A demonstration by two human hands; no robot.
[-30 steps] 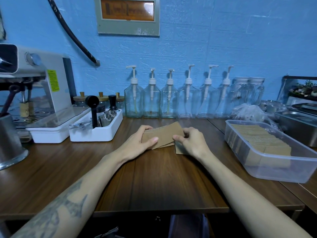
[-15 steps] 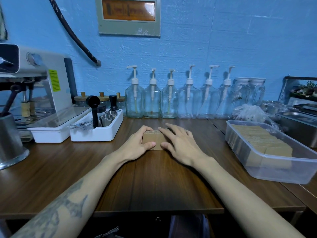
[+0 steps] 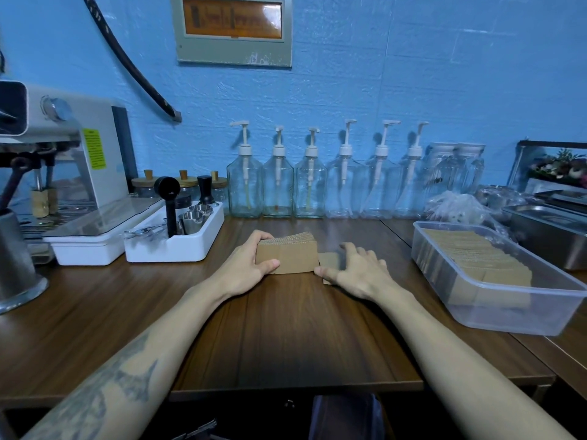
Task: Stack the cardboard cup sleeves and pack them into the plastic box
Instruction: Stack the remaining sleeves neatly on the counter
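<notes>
While the left hand grips a stack of cardboard sleeves at frame centre, thumb on the near face and fingers curled over the far top edge, the stack stands on edge on the wooden counter.

Left to right:
- Far left: espresso machine, metal jug at the left edge in front of it.
- Left of centre: white tray with small steel cups and a black-handled tool, just left of the left hand, not touching it.
- Back row, centre: clear pump bottles along the blue wall.
- Just right of the stack: a loose sleeve lying flat on the counter, partly hidden under the right hand. That hand is spread, fingers straight, palm down over the sleeve, thumb tip near the lower right corner of the stack. Can't tell whether the palm actually presses it.
- Right: clear plastic box on the counter, well apart from the hands, already holding a row of sleeves packed on edge.
- Far right: steel pan behind the box.
</notes>
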